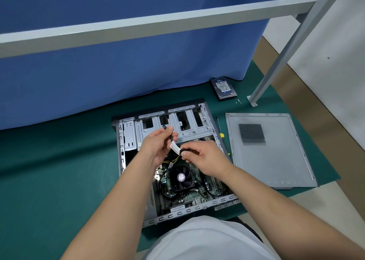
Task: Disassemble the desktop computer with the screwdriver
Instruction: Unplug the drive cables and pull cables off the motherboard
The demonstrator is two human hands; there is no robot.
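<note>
**Both hands on a cable above the opened case**

The desktop computer (173, 161) lay on its side on the green mat (59, 170), its open side up and its long axis running near to far, tilted a little leftward at the far end. Inside it, the black cooler fan (181, 177) sat on the motherboard (183, 195) toward the near end, with the bare metal drive bays (177, 125) at the far end.

The left hand (158, 144) held a black cable (178, 151) above the case, its fingers curled and pinching the cable's black end connector (164, 127) near the fingertips. The right hand (205, 157) pinched the same cable lower down between thumb and forefinger. Between the two hands a white label (174, 146) wrapped the cable; its print was too small to read.

The screwdriver (222, 135) lay on the mat just right of the case, its shaft pointing to the far side and its yellow handle nearer. Right of it lay the removed grey side panel (276, 161). Farther off sat a hard drive (223, 88) with a blue-and-white label, its writing not legible, and a few small screws (238, 101) beside it.
</note>
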